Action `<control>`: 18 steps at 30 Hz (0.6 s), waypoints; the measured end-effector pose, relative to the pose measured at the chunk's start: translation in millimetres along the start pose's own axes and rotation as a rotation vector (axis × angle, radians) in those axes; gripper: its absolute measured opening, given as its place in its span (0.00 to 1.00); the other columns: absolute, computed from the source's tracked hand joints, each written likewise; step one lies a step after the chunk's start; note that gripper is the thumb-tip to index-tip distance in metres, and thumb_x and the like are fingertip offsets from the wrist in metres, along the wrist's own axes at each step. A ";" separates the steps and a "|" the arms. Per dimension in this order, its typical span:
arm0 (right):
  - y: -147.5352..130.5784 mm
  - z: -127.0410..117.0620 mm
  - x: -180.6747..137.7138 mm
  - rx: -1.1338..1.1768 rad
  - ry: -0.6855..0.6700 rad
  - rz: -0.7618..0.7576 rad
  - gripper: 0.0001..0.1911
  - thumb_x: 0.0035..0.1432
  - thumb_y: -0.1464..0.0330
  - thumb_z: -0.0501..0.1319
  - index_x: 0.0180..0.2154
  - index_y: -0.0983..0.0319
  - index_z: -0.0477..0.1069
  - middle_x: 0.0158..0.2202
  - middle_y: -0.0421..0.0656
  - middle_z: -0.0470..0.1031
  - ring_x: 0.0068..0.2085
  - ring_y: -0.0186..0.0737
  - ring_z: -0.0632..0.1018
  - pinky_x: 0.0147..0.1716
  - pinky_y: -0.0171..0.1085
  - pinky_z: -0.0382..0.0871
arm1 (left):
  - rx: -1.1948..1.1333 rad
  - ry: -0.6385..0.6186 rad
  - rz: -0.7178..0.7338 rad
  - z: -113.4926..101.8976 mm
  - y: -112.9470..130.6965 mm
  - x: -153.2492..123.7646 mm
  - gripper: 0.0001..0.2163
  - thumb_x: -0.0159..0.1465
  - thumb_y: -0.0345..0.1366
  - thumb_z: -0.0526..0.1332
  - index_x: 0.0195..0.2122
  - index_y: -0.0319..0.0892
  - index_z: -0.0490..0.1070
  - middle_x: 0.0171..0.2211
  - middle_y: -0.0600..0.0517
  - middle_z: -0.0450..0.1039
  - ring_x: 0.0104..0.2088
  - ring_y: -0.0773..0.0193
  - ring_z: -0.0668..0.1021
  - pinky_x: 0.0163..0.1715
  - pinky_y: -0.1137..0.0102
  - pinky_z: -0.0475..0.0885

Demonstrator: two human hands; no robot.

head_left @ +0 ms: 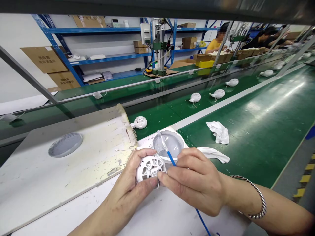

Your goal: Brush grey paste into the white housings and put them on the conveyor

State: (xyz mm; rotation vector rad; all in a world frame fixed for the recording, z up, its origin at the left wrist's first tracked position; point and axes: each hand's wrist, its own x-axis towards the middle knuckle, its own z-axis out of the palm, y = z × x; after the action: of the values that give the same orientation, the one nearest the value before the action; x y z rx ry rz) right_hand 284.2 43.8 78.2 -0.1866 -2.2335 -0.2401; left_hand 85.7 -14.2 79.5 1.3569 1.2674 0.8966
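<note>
My left hand (133,183) grips a round white vented plastic housing (141,168) from the side, its thumb across the front. A small printed label (155,171) sits at the middle of the housing. Between the fingers of my right hand (199,178) is a thin brush with a blue handle (170,158); its pale tip points away over a round grey dish (176,146). A fingertip of the same hand touches the housing beside the label. Part of the housing is hidden behind my fingers.
A white board (81,173) with another grey round lid or dish (66,144) lies at left. One white vented unit (140,122) rests on the green conveyor, several more beyond. Crumpled white cloths (218,132) lie at right. Co-workers sit at the far right.
</note>
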 end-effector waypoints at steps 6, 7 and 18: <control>0.9 2.4 -4.7 0.016 -0.025 -0.006 0.17 0.64 0.76 0.48 0.41 0.70 0.76 0.30 0.43 0.79 0.30 0.39 0.71 0.33 0.41 0.70 | -0.218 -0.086 -0.092 -1.4 -0.2 2.1 0.15 0.61 0.41 0.64 0.46 0.54 0.61 0.41 0.55 0.65 0.38 0.66 0.68 0.35 0.72 0.65; 0.9 2.6 -5.0 0.025 -0.032 -0.008 0.17 0.64 0.76 0.48 0.42 0.70 0.76 0.30 0.43 0.78 0.30 0.39 0.71 0.33 0.41 0.71 | -0.262 -0.116 -0.094 -0.3 -0.7 2.0 0.14 0.61 0.39 0.64 0.45 0.54 0.61 0.41 0.56 0.65 0.36 0.67 0.68 0.34 0.73 0.65; 26.7 -7.6 -23.6 0.120 0.120 0.250 0.14 0.63 0.78 0.55 0.49 0.66 0.71 0.45 0.50 0.72 0.45 0.40 0.74 0.42 0.39 0.73 | 0.707 0.815 -0.012 -139.8 -30.4 25.0 0.16 0.56 0.44 0.64 0.42 0.44 0.68 0.49 0.47 0.62 0.57 0.43 0.64 0.57 0.48 0.58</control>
State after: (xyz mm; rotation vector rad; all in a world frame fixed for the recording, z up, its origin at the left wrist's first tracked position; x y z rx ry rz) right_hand 310.3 66.6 67.3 -0.3736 -2.0739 0.0183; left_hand -51.2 33.9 73.9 1.5531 2.3795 1.0930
